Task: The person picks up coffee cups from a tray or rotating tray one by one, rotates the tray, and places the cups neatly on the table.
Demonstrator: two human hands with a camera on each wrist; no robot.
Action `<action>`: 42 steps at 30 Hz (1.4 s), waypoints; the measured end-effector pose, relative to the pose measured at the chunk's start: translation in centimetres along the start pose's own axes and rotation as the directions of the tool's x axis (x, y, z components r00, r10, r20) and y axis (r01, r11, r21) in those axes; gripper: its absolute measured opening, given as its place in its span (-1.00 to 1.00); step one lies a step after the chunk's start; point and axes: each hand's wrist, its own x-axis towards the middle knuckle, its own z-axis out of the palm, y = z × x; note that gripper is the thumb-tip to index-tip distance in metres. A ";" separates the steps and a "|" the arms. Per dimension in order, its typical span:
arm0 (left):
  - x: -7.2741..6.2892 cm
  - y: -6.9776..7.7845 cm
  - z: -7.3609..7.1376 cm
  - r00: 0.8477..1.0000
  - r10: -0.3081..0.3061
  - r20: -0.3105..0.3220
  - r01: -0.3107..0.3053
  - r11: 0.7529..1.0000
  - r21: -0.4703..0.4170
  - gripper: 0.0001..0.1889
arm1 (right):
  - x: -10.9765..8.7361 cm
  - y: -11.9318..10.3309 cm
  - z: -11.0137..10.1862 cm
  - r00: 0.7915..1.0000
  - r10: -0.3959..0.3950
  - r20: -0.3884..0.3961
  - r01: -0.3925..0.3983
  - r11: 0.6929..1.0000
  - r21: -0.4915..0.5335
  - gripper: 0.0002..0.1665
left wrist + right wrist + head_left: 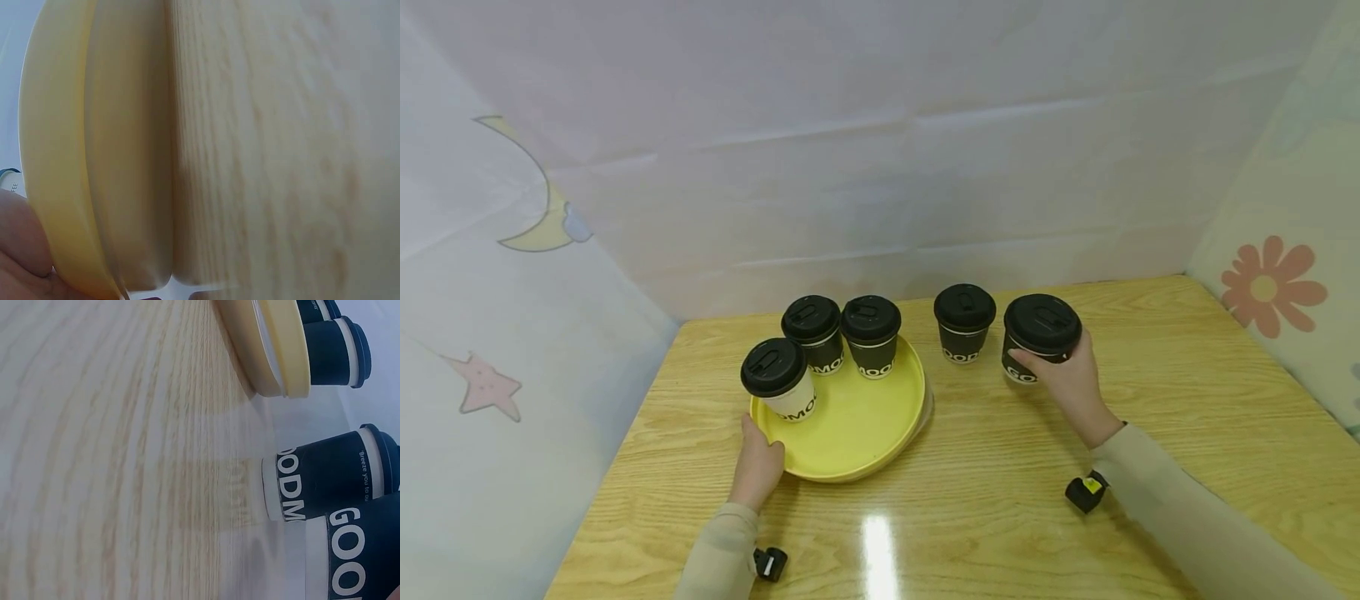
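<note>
My right hand grips a black lidded paper coffee cup, thumb across its front. Just left of it a second black cup stands upright on the table. With the left hand I hold the near left rim of a round yellow tray, thumb on top. On the tray stand a white cup with black lid at the left and two black cups at the back. In the right wrist view the gripped cup fills the lower right corner.
The wooden table ends against a pale cloth backdrop behind the cups. A side cloth with a printed flower borders the right. Small black devices are strapped at both wrists.
</note>
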 end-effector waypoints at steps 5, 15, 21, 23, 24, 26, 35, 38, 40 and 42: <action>0.1 -0.2 0.1 1.000 -0.002 -0.003 0.002 1.000 0.013 -0.20 | 0.4 0.6 0.0 1.000 -0.016 -0.021 0.016 1.000 0.012 0.09; 0.1 -0.1 0.1 1.000 0.006 -0.007 -0.006 1.000 -0.001 -0.20 | 0.8 1.1 -0.3 0.999 0.018 -0.034 -0.019 1.000 -0.020 0.18; 0.1 -0.5 0.3 0.999 0.024 -0.028 -0.024 1.000 -0.006 -0.19 | 1.4 1.5 -0.1 0.998 -0.044 -0.052 0.043 0.999 -0.020 0.09; 0.1 -0.4 0.2 0.999 0.020 -0.026 -0.020 1.000 -0.007 -0.19 | 1.6 1.7 0.0 0.997 -0.053 -0.060 0.052 0.998 -0.018 0.08; 0.1 -0.4 0.2 1.000 0.018 -0.023 -0.018 1.000 -0.006 -0.19 | 1.7 1.7 0.0 0.997 -0.049 -0.063 0.049 0.999 -0.016 0.09; 0.0 -0.2 0.1 1.000 0.010 -0.011 -0.010 1.000 -0.013 -0.19 | 1.8 1.8 0.0 0.998 -0.027 -0.065 0.026 1.000 -0.014 0.12; 0.2 -0.4 0.0 1.000 0.016 -0.004 -0.016 1.000 0.004 -0.20 | 2.5 2.5 0.1 0.998 0.013 -0.062 -0.014 1.000 -0.007 0.16; 0.3 -0.4 0.0 1.000 0.016 -0.007 -0.016 1.000 0.005 -0.21 | 2.9 2.7 0.2 0.998 -0.019 -0.067 0.020 1.000 0.011 0.11; 0.3 -0.4 0.1 1.000 0.014 -0.009 -0.014 1.000 0.010 -0.21 | 2.8 1.9 0.3 0.997 -0.030 -0.070 0.032 0.999 0.027 0.07; 0.3 -0.3 0.1 1.000 0.011 -0.011 -0.011 1.000 0.015 -0.21 | 3.1 2.0 0.4 0.996 -0.036 -0.081 0.038 0.999 0.033 0.06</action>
